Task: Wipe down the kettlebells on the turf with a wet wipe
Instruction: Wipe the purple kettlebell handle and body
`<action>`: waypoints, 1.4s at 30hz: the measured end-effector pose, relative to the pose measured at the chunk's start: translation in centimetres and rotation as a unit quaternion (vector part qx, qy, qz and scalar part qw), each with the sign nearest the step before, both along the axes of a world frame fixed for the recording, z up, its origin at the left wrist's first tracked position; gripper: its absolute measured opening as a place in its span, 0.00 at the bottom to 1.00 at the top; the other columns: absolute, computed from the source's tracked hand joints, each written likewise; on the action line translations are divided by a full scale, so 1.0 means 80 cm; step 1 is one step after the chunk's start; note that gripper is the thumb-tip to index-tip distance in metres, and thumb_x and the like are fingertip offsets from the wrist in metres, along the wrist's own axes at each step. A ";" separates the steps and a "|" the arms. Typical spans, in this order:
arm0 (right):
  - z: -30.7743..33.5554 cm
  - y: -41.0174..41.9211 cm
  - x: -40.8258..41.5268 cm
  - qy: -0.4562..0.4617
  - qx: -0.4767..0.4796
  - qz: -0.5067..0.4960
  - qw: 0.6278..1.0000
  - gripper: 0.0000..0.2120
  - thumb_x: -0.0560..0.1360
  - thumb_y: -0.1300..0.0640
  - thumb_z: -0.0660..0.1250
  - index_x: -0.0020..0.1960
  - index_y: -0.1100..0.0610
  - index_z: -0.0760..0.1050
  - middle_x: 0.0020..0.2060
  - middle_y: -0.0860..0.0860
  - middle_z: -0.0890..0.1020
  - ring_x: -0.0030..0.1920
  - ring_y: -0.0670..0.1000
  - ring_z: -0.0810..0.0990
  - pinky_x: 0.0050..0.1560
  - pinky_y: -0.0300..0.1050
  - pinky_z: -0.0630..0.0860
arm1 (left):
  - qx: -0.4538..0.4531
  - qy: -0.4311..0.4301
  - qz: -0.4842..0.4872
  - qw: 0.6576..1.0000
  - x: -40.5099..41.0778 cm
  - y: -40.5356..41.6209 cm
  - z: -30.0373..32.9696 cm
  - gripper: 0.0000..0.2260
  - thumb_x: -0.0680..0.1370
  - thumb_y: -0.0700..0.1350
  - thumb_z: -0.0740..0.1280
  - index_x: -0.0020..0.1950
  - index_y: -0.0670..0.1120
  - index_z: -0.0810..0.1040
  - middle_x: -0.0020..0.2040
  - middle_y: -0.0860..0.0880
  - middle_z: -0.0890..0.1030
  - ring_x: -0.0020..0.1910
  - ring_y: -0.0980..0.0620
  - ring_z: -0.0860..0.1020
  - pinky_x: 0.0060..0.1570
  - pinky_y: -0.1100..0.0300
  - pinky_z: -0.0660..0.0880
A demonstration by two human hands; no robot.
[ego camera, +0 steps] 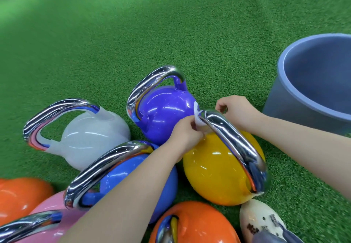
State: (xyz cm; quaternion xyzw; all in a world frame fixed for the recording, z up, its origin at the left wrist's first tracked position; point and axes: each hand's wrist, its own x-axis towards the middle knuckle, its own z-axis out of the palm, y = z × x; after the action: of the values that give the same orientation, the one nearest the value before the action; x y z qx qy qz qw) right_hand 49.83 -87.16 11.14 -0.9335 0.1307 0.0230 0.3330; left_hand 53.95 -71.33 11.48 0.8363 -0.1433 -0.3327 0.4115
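Bright overhead light; glare streaks on chrome handles (pixel 235 140); edges blurred, bowed (wide-angle); turf (pixel 114 33) corner hazy.

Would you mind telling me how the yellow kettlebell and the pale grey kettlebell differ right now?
The yellow kettlebell sits nearest the blue bucket; the pale grey kettlebell sits at the far left of the cluster.

The yellow one is being handled: the left hand presses a white wet wipe to its chrome handle and the right hand is at the handle's far end. The grey one is untouched.

Both are glossy, chrome-handled, and rest on green turf.
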 end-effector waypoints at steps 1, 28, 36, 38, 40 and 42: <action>-0.003 0.004 0.003 -0.002 0.005 -0.005 1.000 0.14 0.72 0.64 0.65 0.32 0.50 0.69 0.31 0.42 0.72 0.32 0.41 0.68 0.30 0.27 0.65 | -0.003 0.003 0.009 1.000 -0.001 0.004 -0.005 0.11 0.73 0.32 0.62 0.50 0.44 0.79 0.46 0.48 0.81 0.49 0.53 0.76 0.54 0.55 0.74; 0.054 0.023 -0.010 0.035 0.346 -0.057 0.936 0.09 0.77 0.60 0.62 0.56 0.56 0.76 0.44 0.54 0.84 0.39 0.46 0.79 0.39 0.35 0.76 | -0.062 -0.283 -0.041 0.956 -0.025 0.002 0.040 0.17 0.72 0.32 0.63 0.58 0.45 0.79 0.49 0.46 0.83 0.49 0.52 0.77 0.45 0.72 0.68; 0.076 0.020 -0.038 -0.008 0.312 -0.023 0.950 0.13 0.75 0.67 0.63 0.55 0.53 0.76 0.45 0.46 0.85 0.39 0.39 0.80 0.40 0.31 0.77 | -0.052 -0.342 -0.088 0.934 -0.051 0.004 0.056 0.26 0.71 0.28 0.61 0.69 0.43 0.70 0.70 0.46 0.70 0.69 0.59 0.63 0.61 0.80 0.49; 0.082 0.017 -0.044 -0.001 0.338 -0.014 0.941 0.14 0.74 0.68 0.63 0.54 0.53 0.76 0.43 0.45 0.85 0.39 0.40 0.81 0.37 0.31 0.76 | -0.065 -0.346 -0.111 0.930 -0.055 0.004 0.060 0.24 0.74 0.29 0.59 0.70 0.43 0.68 0.72 0.46 0.66 0.68 0.62 0.58 0.62 0.79 0.47; 0.089 0.012 -0.050 0.014 0.357 -0.003 0.934 0.14 0.73 0.69 0.65 0.53 0.53 0.76 0.44 0.47 0.85 0.43 0.45 0.82 0.41 0.35 0.79 | -0.064 -0.360 -0.133 0.921 -0.058 0.005 0.058 0.23 0.77 0.30 0.58 0.71 0.44 0.66 0.73 0.48 0.64 0.72 0.58 0.58 0.63 0.77 0.48; 0.099 0.008 -0.055 0.029 0.347 0.008 0.937 0.14 0.72 0.69 0.67 0.53 0.53 0.76 0.46 0.49 0.85 0.45 0.49 0.83 0.46 0.41 0.79 | -0.049 -0.412 -0.164 0.895 -0.062 0.003 0.059 0.26 0.74 0.29 0.54 0.71 0.42 0.67 0.72 0.47 0.67 0.72 0.51 0.65 0.62 0.74 0.54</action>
State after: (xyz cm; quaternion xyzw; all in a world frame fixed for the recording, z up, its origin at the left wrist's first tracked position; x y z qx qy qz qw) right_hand 45.43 -86.52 19.04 -0.7599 0.1164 0.0969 0.6321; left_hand 48.97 -71.08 16.18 0.8421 -0.4508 -0.0137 0.2958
